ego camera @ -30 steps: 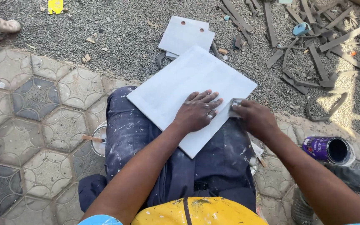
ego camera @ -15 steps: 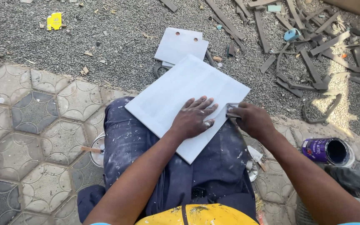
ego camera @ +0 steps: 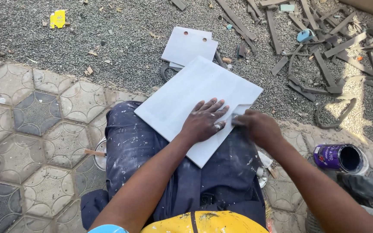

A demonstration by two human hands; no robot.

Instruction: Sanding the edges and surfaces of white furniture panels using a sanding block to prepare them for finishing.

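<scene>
Head view: white panel [ego camera: 186, 97] lies tilted across the person's lap, centre frame, far corner out over the gravel.

Left hand [ego camera: 203, 122] is flat on the panel, fingers spread, pressing down, not gripping. Right hand [ego camera: 257, 126] is just beside it at the notched right edge, closed on a small grey pad [ego camera: 239, 113], probably sandpaper; most of it is hidden under the fingers. The hands are nearly touching.

Change vs a second ago: little. Left hand is in the same spot on the panel, right hand has shifted slightly along the notch edge. The camera has drifted, so the purple paint tin [ego camera: 339, 157] now sits lower right. I'd judge the edge rubbing is ongoing, panel held steady.

A second white panel with two holes [ego camera: 188, 46] lies on the gravel above, apart from the lap panel. Grey wood offcuts [ego camera: 320, 64] are scattered upper right.
</scene>
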